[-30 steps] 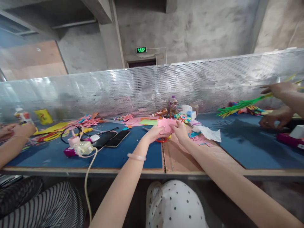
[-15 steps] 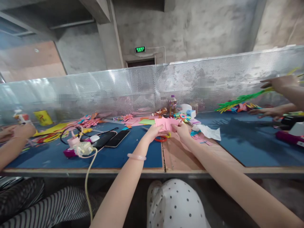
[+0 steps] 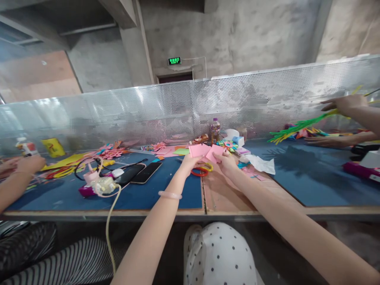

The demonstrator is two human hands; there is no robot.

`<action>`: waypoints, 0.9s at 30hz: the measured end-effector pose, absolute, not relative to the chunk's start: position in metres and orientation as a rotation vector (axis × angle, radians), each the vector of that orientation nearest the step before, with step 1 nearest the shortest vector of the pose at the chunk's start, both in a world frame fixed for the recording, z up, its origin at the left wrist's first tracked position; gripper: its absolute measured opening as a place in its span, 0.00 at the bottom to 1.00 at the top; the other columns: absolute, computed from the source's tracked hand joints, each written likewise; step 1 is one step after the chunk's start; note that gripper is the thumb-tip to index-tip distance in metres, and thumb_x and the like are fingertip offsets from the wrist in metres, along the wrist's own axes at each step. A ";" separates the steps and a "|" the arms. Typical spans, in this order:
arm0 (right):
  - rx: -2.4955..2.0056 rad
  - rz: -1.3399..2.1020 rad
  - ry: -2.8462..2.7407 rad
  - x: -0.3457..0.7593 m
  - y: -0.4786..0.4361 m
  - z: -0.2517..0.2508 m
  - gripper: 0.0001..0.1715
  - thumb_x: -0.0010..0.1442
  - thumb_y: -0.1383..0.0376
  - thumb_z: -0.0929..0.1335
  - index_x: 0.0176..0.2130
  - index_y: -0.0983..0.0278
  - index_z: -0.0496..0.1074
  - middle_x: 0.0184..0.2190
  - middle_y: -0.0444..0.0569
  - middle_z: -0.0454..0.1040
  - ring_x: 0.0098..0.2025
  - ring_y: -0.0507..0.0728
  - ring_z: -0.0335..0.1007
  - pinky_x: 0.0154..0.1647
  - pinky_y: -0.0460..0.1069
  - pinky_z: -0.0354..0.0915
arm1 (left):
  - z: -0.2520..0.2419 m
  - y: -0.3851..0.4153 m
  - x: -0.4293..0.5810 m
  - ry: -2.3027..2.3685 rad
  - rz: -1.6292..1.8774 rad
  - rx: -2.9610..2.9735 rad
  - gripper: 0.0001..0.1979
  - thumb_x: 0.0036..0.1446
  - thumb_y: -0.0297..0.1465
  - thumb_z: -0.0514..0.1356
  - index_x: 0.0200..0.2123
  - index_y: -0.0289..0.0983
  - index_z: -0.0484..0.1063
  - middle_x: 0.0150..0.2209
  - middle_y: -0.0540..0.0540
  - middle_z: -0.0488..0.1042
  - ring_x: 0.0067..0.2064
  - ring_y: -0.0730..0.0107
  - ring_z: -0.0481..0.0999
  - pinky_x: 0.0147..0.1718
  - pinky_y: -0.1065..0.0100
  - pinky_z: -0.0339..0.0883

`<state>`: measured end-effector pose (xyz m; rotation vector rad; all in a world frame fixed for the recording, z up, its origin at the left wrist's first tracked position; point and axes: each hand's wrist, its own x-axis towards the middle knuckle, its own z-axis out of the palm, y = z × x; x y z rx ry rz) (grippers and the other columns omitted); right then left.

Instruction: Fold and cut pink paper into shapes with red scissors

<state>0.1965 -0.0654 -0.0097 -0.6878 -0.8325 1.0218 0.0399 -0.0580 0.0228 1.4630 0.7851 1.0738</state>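
Note:
Pink paper (image 3: 198, 151) is pinched in my left hand (image 3: 189, 163), above the table's middle. My right hand (image 3: 228, 162) grips a pink paper piece (image 3: 214, 153) that is turned at an angle and meets or overlaps the left one. Both hands are closed, with the thumbs on the paper. Just below the paper lie scissors with red and yellow handles (image 3: 199, 171), partly hidden by my left hand. A multicoloured paper flower (image 3: 228, 146) sits behind my right hand. Pink and green paper sheets (image 3: 181, 151) lie behind my left hand.
Two phones (image 3: 146, 173) and a power strip with plugs (image 3: 102, 186) are at left. A drink bottle (image 3: 215, 130) stands by the perforated metal screen (image 3: 133, 114). White tissue (image 3: 263, 164) lies at right. Co-workers' hands (image 3: 347, 106) reach in from both sides, the right ones with green-yellow strips (image 3: 303, 126).
The pink paper has parted into two angled pieces, one in each hand, where it looked like one folded stretch before. More of the scissors' handles shows. The co-worker's green-yellow strips shifted slightly left.

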 end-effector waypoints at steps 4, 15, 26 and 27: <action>-0.633 1.135 -0.831 0.192 -0.066 -0.011 0.17 0.33 0.68 0.76 0.24 0.64 0.67 0.21 0.42 0.71 0.24 0.50 0.67 0.26 0.45 0.64 | 0.019 -0.057 0.040 0.789 0.973 1.511 0.21 0.46 0.29 0.65 0.45 0.31 0.71 0.32 0.37 0.78 0.33 0.60 0.78 0.34 0.64 0.72; -0.675 1.023 -0.705 0.207 -0.053 -0.014 0.13 0.38 0.68 0.73 0.28 0.65 0.69 0.27 0.45 0.74 0.28 0.53 0.70 0.30 0.49 0.68 | 0.016 -0.053 0.043 0.644 0.894 1.448 0.19 0.53 0.30 0.59 0.49 0.32 0.67 0.40 0.35 0.76 0.34 0.59 0.78 0.39 0.56 0.71; -0.656 1.072 -0.925 0.199 -0.061 -0.012 0.16 0.40 0.65 0.74 0.31 0.66 0.71 0.30 0.47 0.75 0.28 0.51 0.70 0.29 0.46 0.65 | 0.020 -0.055 0.041 0.869 1.110 1.502 0.21 0.42 0.25 0.65 0.44 0.33 0.71 0.34 0.41 0.77 0.33 0.63 0.78 0.32 0.65 0.73; -0.671 1.071 -0.925 0.198 -0.062 -0.012 0.16 0.39 0.65 0.74 0.31 0.66 0.70 0.30 0.47 0.75 0.28 0.52 0.70 0.29 0.46 0.65 | 0.020 -0.056 0.041 0.880 1.118 1.502 0.21 0.42 0.24 0.65 0.43 0.33 0.71 0.33 0.42 0.77 0.32 0.63 0.77 0.32 0.66 0.73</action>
